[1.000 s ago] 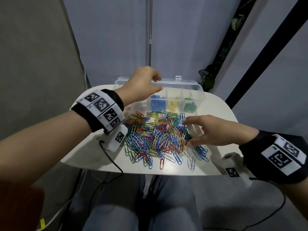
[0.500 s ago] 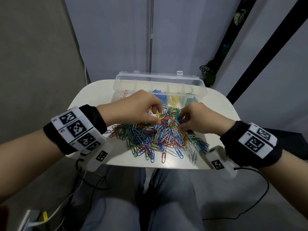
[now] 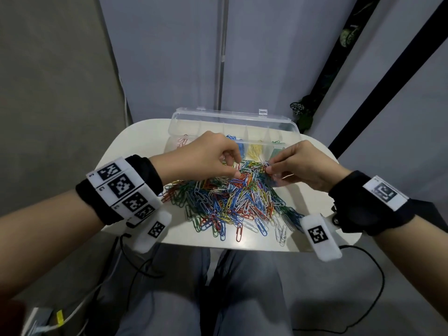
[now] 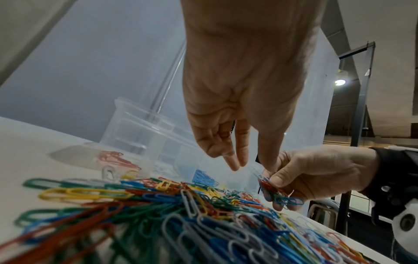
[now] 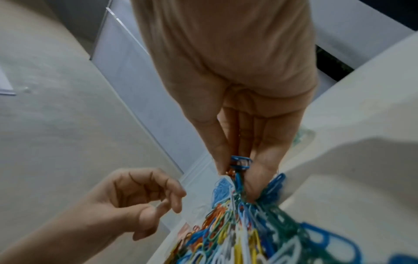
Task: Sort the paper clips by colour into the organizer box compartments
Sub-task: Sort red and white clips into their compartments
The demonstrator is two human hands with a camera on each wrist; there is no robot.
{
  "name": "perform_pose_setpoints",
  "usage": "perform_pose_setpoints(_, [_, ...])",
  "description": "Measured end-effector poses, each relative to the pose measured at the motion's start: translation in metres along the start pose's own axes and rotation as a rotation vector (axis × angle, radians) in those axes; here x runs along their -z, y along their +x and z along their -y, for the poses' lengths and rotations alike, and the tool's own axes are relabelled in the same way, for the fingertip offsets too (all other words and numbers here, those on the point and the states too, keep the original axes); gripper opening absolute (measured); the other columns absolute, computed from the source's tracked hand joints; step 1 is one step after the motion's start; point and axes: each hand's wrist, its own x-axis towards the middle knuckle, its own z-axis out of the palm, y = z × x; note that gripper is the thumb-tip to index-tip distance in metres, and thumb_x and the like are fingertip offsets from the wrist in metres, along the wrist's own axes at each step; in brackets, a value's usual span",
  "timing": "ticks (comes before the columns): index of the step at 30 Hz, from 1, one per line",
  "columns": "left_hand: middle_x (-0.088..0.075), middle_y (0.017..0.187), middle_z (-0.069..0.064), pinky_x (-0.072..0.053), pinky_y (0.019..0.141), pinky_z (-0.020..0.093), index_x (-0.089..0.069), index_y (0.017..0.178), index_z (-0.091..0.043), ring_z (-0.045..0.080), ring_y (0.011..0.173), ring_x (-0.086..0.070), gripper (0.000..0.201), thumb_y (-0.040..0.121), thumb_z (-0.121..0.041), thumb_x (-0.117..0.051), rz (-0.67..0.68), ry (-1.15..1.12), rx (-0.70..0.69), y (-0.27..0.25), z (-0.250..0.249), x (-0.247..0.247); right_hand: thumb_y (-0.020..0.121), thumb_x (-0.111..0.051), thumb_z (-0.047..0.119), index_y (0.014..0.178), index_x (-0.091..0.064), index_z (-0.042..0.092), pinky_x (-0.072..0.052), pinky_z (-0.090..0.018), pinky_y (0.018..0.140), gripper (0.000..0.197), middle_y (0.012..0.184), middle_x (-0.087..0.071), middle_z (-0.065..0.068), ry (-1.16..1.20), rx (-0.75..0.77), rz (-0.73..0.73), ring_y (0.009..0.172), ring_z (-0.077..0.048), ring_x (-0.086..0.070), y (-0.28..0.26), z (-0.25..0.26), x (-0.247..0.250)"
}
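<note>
A heap of mixed-colour paper clips [image 3: 230, 202] lies on the small white table [image 3: 135, 141]. Behind it stands the clear organizer box [image 3: 232, 118], lid up, with red [image 3: 181, 141], blue [image 3: 240, 146], yellow [image 3: 254, 150] and green clips [image 3: 277, 151] in separate compartments. My right hand [image 3: 268, 169] pinches a small bunch of clips [image 4: 276, 191], mostly blue and red, just above the heap's far edge. My left hand [image 3: 237, 167] hovers beside it. Its thumb and first two fingers [image 4: 235, 160] point down with nothing between them, and the thumb tip is close to the bunch.
The table edge [image 3: 218, 247] runs just above my lap. Cables [image 3: 378, 282] hang from both wrist cameras below it. Grey partition panels [image 3: 266, 57] stand close behind the box, and a dark post [image 3: 388, 76] rises at the right.
My left hand came back from above the box to the heap's far edge. My right hand moved from the heap's right side inward, closed on a bunch of clips and raised it.
</note>
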Motion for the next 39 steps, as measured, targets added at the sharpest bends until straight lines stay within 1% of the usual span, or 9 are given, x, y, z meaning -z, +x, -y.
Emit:
perform_pose_setpoints(6, [-0.068,0.091,-0.008,-0.034,0.061,0.007,-0.067,0.116,-0.02,-0.006,0.064,-0.051,0.043,0.077,-0.034,-0.079,-0.071,-0.033,0.017,0.005,0.0,-0.004,0.084,-0.063,-0.008,0.084,-0.067,-0.003,-0.061,-0.04,0.067,0.007,0.082,-0.069,-0.021,0.2,-0.095,0.199,0.076,-0.031,-0.071,-0.001,0.002,-0.009])
perform_pose_setpoints(10, [-0.066,0.103,-0.006,-0.036,0.063,0.001,-0.059,0.13,-0.022,0.001,0.07,-0.055,0.055,0.08,-0.031,-0.078,-0.053,-0.067,0.025,0.005,-0.002,-0.005,0.086,-0.06,-0.009,0.087,-0.069,-0.004,-0.061,-0.036,0.064,0.01,0.082,-0.07,-0.019,0.209,-0.06,0.25,0.073,-0.027,-0.07,-0.002,0.006,-0.018])
perform_pose_setpoints(15, [-0.071,0.077,-0.001,-0.047,0.053,0.011,-0.073,0.102,-0.013,0.0,0.056,-0.059,0.023,0.08,-0.014,-0.078,-0.028,-0.174,0.08,0.004,-0.001,-0.011,0.085,-0.058,-0.013,0.097,-0.063,-0.016,-0.06,-0.031,0.059,0.013,0.091,-0.065,-0.027,0.254,-0.024,0.271,0.064,-0.024,-0.069,0.0,0.01,-0.027])
perform_pose_setpoints(20, [-0.063,0.058,-0.008,-0.054,0.049,0.024,-0.073,0.08,-0.01,0.013,0.053,-0.062,0.008,0.08,-0.003,-0.076,-0.067,-0.22,0.141,0.002,0.008,-0.011,0.088,-0.057,-0.009,0.092,-0.064,-0.01,-0.059,-0.033,0.059,0.008,0.086,-0.066,-0.027,0.314,-0.057,0.265,0.067,-0.029,-0.071,0.0,0.013,-0.031])
perform_pose_setpoints(22, [-0.067,0.062,-0.001,-0.055,0.052,0.028,-0.072,0.079,-0.011,0.018,0.056,-0.064,0.007,0.08,-0.004,-0.075,-0.073,-0.235,0.161,0.001,0.011,-0.01,0.089,-0.055,-0.01,0.091,-0.064,-0.007,-0.059,-0.033,0.059,0.009,0.088,-0.066,-0.027,0.332,-0.059,0.272,0.073,-0.031,-0.072,0.0,0.013,-0.032])
perform_pose_setpoints(25, [-0.069,0.067,0.009,-0.053,0.051,0.026,-0.072,0.083,-0.006,0.015,0.055,-0.062,0.003,0.083,-0.009,-0.074,-0.081,-0.294,0.181,-0.001,0.011,-0.009,0.085,-0.054,-0.017,0.09,-0.063,-0.006,-0.059,-0.031,0.058,0.016,0.086,-0.069,-0.024,0.326,-0.043,0.268,0.075,-0.029,-0.072,0.002,0.013,-0.032])
perform_pose_setpoints(30, [-0.066,0.064,0.001,-0.052,0.048,0.023,-0.072,0.086,-0.005,0.011,0.056,-0.06,0.008,0.081,-0.011,-0.076,-0.045,-0.308,0.177,-0.002,0.009,-0.009,0.08,-0.055,-0.023,0.085,-0.063,-0.005,-0.061,-0.033,0.062,0.021,0.074,-0.069,-0.019,0.319,-0.014,0.224,0.072,-0.028,-0.072,0.004,0.011,-0.035])
perform_pose_setpoints(36, [-0.069,0.07,0.0,-0.056,0.058,0.027,-0.073,0.086,-0.01,0.008,0.062,-0.063,0.011,0.079,-0.014,-0.079,-0.042,-0.243,0.175,-0.004,0.016,-0.01,0.078,-0.06,-0.021,0.079,-0.062,-0.002,-0.061,-0.032,0.057,0.018,0.065,-0.067,-0.013,0.3,0.041,0.157,0.063,-0.026,-0.071,0.002,0.015,-0.035])
perform_pose_setpoints(39, [-0.069,0.075,-0.007,-0.051,0.065,0.023,-0.072,0.089,-0.014,-0.001,0.062,-0.059,0.019,0.076,-0.024,-0.081,-0.011,-0.074,0.121,-0.008,0.017,-0.005,0.077,-0.064,-0.018,0.08,-0.063,-0.002,-0.059,-0.029,0.053,0.016,0.065,-0.066,-0.014,0.243,0.126,0.075,0.058,-0.025,-0.067,-0.002,0.023,-0.027])
